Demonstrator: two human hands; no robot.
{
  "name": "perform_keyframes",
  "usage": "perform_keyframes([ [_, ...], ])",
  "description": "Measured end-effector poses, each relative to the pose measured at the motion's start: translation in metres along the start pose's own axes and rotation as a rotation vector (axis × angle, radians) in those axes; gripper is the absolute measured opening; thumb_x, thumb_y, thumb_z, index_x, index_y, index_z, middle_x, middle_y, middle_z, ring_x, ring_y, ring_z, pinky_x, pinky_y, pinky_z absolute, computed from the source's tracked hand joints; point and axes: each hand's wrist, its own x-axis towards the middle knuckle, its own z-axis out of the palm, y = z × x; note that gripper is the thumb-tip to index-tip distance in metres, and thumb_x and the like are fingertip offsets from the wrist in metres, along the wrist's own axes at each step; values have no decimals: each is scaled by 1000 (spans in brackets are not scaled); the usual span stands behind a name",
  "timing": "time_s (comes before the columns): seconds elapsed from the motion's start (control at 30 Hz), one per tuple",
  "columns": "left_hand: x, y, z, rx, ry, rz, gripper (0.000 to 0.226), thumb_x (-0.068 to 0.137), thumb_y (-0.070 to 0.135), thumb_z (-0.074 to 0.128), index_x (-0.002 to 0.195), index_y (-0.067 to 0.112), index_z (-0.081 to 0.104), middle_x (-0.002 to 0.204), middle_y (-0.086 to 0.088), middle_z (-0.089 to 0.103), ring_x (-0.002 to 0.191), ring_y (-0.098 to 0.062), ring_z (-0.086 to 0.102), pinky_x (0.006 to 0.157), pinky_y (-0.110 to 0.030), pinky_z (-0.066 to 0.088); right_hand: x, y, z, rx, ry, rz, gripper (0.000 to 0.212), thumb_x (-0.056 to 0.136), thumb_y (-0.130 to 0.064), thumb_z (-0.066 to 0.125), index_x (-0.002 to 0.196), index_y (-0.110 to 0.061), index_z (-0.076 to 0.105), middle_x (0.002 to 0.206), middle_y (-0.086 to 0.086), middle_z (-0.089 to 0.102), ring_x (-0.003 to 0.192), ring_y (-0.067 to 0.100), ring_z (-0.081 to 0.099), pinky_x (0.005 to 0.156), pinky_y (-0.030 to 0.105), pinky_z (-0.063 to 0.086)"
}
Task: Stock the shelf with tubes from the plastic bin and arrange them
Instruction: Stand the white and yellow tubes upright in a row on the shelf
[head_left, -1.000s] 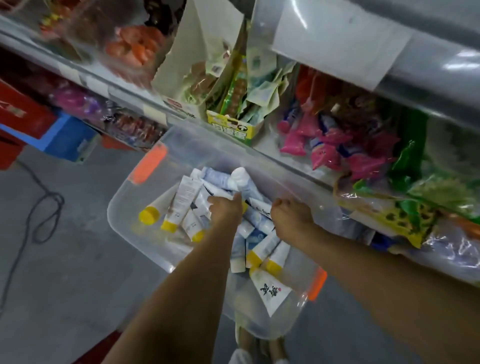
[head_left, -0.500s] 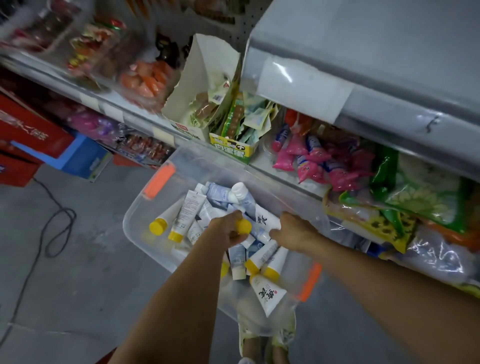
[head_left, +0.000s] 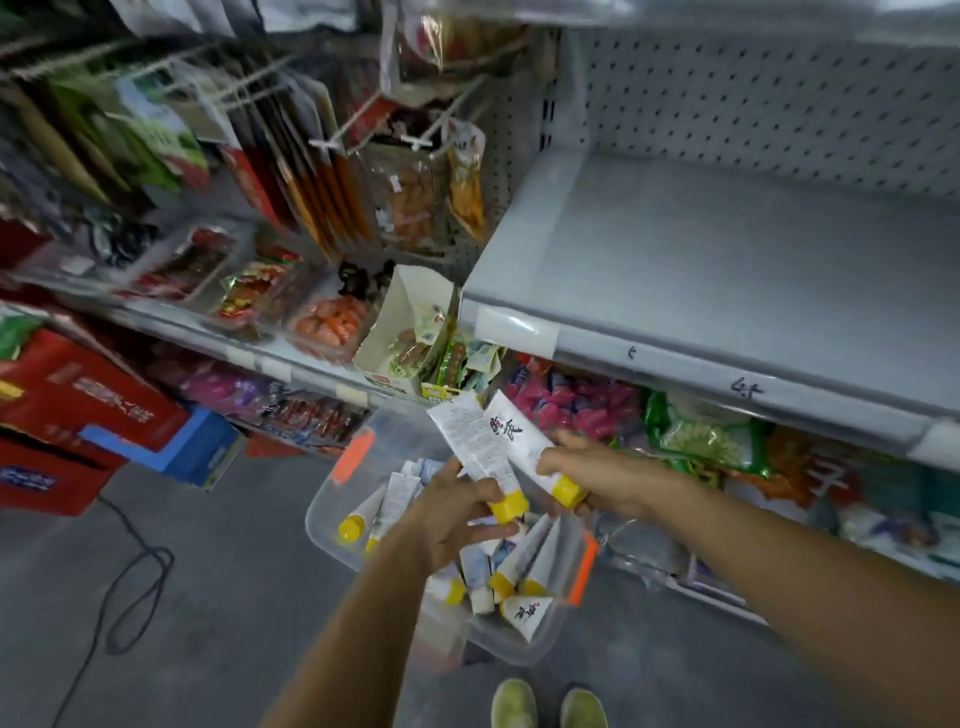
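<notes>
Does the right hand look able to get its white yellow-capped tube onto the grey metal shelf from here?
Probably yes. The right hand grips the white yellow-capped tube just below the front lip of the grey metal shelf; nothing shows between them, and the shelf near it looks bare.

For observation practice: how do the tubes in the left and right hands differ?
The left-hand tube shows fine print; the right-hand tube shows large brush characters. The left-hand tube's cap sits lower in view than the right-hand tube's. Both are white, yellow-capped, crimped ends up.
</notes>
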Motion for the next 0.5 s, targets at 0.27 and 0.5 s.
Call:
perform_keyframes([
  [0.27, -60, 94, 42, 205, -60, 338, 45, 83, -8, 61, 123, 12, 54, 112, -19, 68, 93, -35, 67, 70, -48, 59, -94, -58, -23, 98, 88, -301, 43, 83, 1, 62, 120, -17, 50, 112, 11, 65, 86, 24, 63, 53, 29, 52],
  [0.5, -107, 162, 99, 333, -137, 588, 48, 84, -6, 63, 124, 19, 53, 114, -12, 68, 96, -33, 69, 72, -49, 59, -161, -100, -49, 175, 264, -546, 47, 81, 7, 64, 124, -9, 53, 112, 11, 68, 88, 22, 67, 72, 39, 57],
])
